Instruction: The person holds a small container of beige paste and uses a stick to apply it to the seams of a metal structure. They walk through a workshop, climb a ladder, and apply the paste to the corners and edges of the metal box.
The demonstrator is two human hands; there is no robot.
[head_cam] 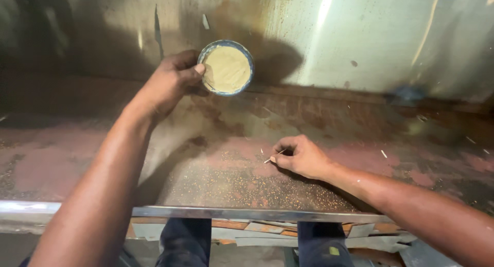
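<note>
A: Paste could slop out, I think. The left hand grips the round tin by its near-left rim, thumb hooked over the edge, and holds it up at the far middle, tipped so its mouth faces the camera. Tip it further and the tan paste might run out onto the bench.

B: And the right hand?

A: Closed in a pinch on a thin pale stick, low over the bench, right of centre and nearer than the tin. A grip that light could drop it among the yellowish grit on the rusty plate.

B: Which way does the stick run?

A: Long axis nearly left to right, slightly slanted; the free tip points left and a touch near. I cannot tell whether the tip touches the surface.

B: Anything else close?

A: Only a metal edge strip along the near side, with the person's knees below it.
</note>
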